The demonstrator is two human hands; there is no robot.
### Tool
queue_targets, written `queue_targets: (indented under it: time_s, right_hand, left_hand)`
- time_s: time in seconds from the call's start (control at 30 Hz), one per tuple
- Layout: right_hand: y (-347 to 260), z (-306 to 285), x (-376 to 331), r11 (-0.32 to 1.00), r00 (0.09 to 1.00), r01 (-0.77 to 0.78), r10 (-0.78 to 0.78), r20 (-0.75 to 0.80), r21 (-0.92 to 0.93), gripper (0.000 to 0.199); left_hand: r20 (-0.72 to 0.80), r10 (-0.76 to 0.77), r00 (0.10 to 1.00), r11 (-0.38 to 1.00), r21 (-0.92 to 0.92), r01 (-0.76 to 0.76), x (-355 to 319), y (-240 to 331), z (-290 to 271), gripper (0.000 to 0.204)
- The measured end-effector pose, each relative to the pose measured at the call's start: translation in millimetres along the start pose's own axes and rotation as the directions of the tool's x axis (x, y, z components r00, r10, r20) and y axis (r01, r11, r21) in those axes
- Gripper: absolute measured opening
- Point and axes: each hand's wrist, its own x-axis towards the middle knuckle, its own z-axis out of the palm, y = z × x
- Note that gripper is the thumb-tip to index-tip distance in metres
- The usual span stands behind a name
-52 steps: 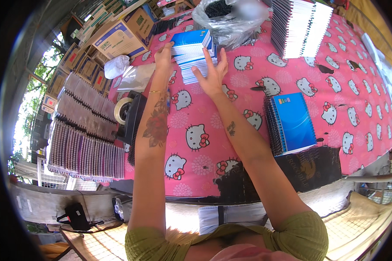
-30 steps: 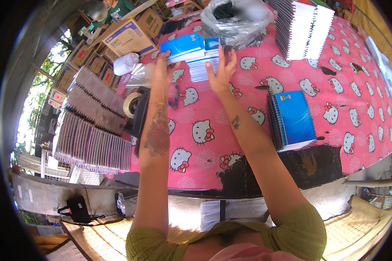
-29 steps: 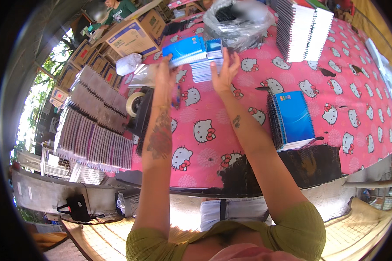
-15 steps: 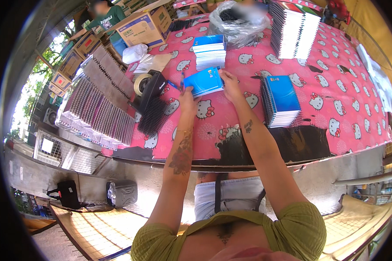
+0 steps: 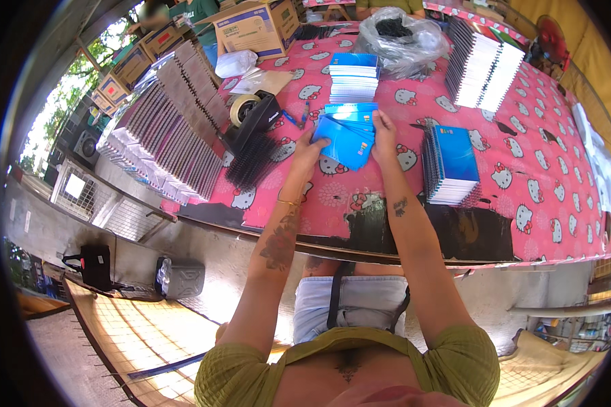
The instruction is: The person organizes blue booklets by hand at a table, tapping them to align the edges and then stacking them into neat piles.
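Observation:
Between my two hands a batch of blue-covered booklets is fanned out above the pink table. My left hand grips its left side, thumb on top of the front cover. At the upper right corner, my right hand is closed on the rear booklets of the same batch. Just beyond stands a stack of blue-covered booklets with white page edges. To the right of my right hand rises a pile of spiral-bound blue notebooks. Left of my left hand are pens and a black tape dispenser.
Black binding coils lie beside tall rows of spiral-bound books at left. Farther back are a cardboard box, a clear plastic bag and white-paged notebook stacks. Other people are at the far side. The table's front edge is worn.
The booklets, held together in a neat batch before, are now fanned out, with the front ones tilted down toward me. The whole view has shifted, moving the table things rightward.

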Motion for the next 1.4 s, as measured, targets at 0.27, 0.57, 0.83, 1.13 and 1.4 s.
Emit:
queue_targets:
  time_s: [0.27,0.57,0.83,1.13,1.4]
  right_hand:
    - [-15,5,-13,0.993,0.997,-0.019,0.010,0.078,0.115,0.021]
    - [-16,6,-12,0.999,0.996,0.047,-0.047,0.079,0.012,0.018]
    - [-68,22,-7,0.910,0.891,0.414,-0.406,-0.206,-0.004,0.023]
    - [-77,13,-7,0.923,0.955,0.297,-0.290,0.066,-0.243,0.024]
    - [-160,71,-77,0.549,0.785,0.437,0.154,0.600,-0.713,0.032]
  left_hand:
    - [0.037,0.251,0.967,0.954,0.158,-0.254,-20,-16,-11,0.063]
    - [0.067,0.372,0.926,0.916,0.134,-0.378,-44,-24,6,0.052]
    - [0.022,-0.084,0.996,0.943,0.325,0.072,43,-7,-14,0.070]
    - [-0.075,0.256,0.964,0.476,0.878,-0.058,51,43,11,0.080]
    - [0.364,0.488,0.793,0.613,0.505,-0.608,-77,91,36,0.059]
